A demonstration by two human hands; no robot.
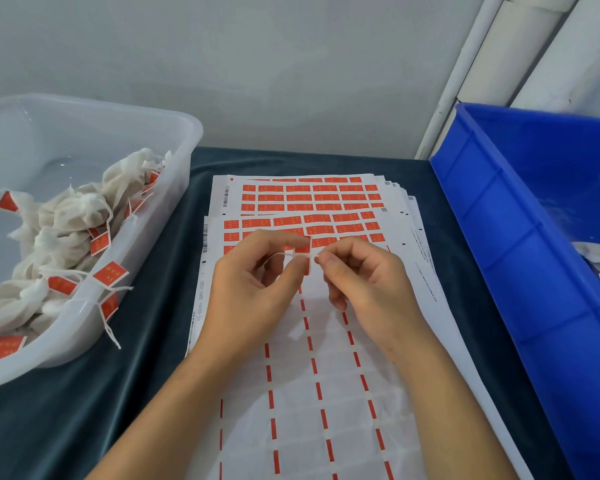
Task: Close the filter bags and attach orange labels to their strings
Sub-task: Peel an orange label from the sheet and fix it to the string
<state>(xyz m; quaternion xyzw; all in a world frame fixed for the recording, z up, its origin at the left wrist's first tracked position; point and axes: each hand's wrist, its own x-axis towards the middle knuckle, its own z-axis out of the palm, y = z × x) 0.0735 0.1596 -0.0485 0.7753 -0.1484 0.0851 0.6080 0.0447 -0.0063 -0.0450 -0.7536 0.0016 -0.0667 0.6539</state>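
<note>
Two hands are held over the label sheets (312,202) at the desk's middle. One orange label (303,252) and a white string (278,255) are pinched by the left hand (257,289); the string's end is pinched by the right hand (364,282). Two bins are noted: clear bin (174,140), left edge, filled with labelled filter bags (66,216); blue bin (499,216), right edge.

A single head-worn camera looks forward and down, close over the label sheets (312,202); a clear tub (174,140) sits left of them, a blue crate (499,209) right.
</note>
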